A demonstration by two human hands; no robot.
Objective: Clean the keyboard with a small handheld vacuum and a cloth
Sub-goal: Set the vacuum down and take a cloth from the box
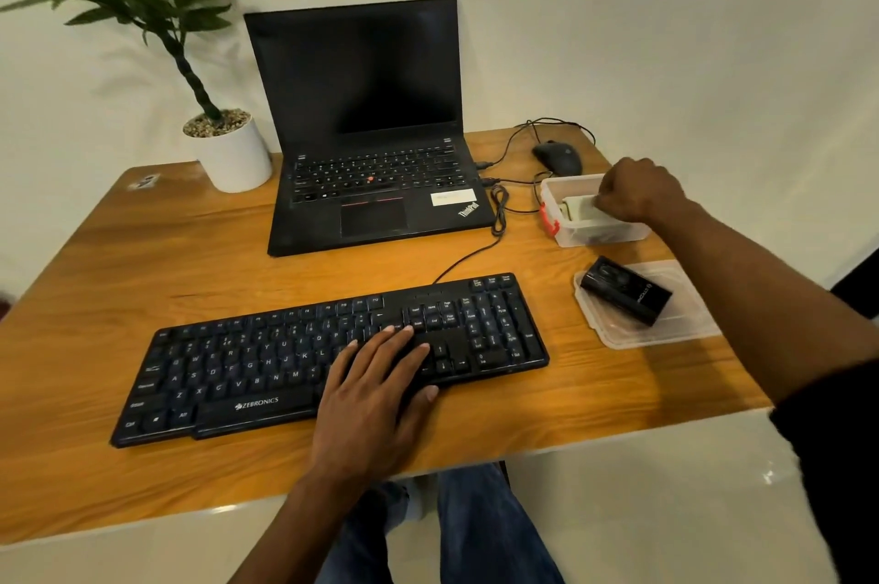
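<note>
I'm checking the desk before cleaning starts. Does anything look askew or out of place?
Only small things: the black vacuum lies crooked on a loose clear lid, and the keyboard sits skewed to the table edge. Nothing spilled or damaged.

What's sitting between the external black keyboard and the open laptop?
Head view: bare wooden desk between the black Zebronics keyboard and black ThinkPad laptop, crossed only by the keyboard's thin black cable.

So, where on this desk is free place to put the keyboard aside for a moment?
The widest bare wood lies left of the laptop, between the plant pot and the keyboard. A narrower strip runs along the near edge. The right side is crowded: mouse, box, lid and cables.
</note>
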